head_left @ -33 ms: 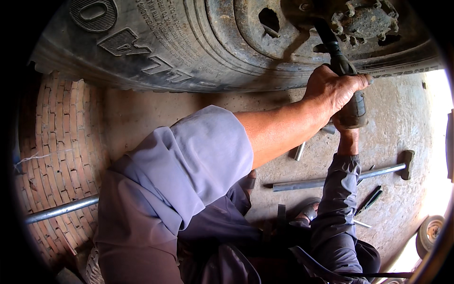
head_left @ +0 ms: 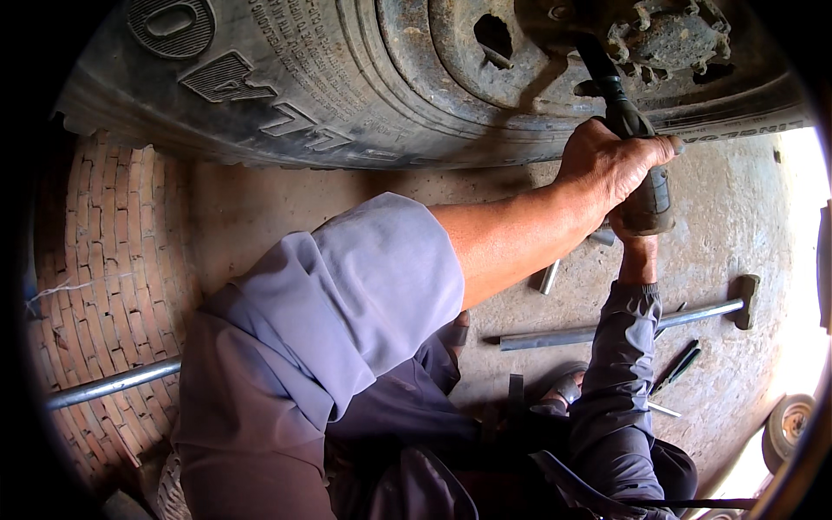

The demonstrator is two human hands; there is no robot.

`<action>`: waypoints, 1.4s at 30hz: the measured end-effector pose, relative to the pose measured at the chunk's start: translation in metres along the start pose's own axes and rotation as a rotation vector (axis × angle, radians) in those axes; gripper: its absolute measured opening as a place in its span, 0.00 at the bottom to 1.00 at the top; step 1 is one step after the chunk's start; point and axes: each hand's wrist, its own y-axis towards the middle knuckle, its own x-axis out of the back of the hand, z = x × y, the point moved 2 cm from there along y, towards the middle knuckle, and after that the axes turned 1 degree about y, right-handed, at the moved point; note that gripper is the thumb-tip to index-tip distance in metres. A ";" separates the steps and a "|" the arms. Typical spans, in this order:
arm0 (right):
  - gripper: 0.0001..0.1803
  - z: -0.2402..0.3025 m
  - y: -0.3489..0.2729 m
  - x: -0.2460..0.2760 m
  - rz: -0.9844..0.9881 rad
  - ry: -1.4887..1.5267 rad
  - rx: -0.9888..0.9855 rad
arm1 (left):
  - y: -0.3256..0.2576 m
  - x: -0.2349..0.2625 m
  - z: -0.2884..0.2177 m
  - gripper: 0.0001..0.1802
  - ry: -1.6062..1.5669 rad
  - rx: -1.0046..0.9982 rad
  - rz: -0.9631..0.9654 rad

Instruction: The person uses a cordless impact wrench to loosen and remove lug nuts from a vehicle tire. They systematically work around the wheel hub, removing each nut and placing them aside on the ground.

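Observation:
A dark impact wrench (head_left: 649,208) is raised toward a rusty wheel rim (head_left: 425,52). Its long black socket (head_left: 598,68) reaches into the rim's recess, beside the greasy hub (head_left: 672,42); shadow hides where its tip sits. My left hand (head_left: 607,162) is closed over the front part of the tool, and its bare forearm crosses from the left. Under the rear of the wrench is my right hand (head_left: 631,240). Only its wrist and a sliver of the hand show; the tool covers its fingers. A large black tyre (head_left: 260,95) surrounds the rim.
On the concrete floor lie a long-handled hammer (head_left: 624,327), pliers (head_left: 678,365) and a short metal tube (head_left: 549,277). A steel pipe (head_left: 113,383) extends at the left before brickwork (head_left: 113,286). Another small wheel (head_left: 787,431) stands at the far right. My sandalled foot (head_left: 563,387) is below.

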 end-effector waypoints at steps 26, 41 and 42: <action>0.15 0.020 0.012 0.026 0.055 -0.072 -0.025 | 0.006 0.002 0.005 0.20 -0.052 -0.005 0.041; 0.15 0.025 0.010 0.039 -0.140 0.109 0.065 | 0.005 0.004 0.003 0.20 -0.028 -0.011 0.038; 0.14 0.026 0.013 0.038 -0.068 0.040 0.032 | 0.006 0.003 0.004 0.20 -0.044 -0.004 0.055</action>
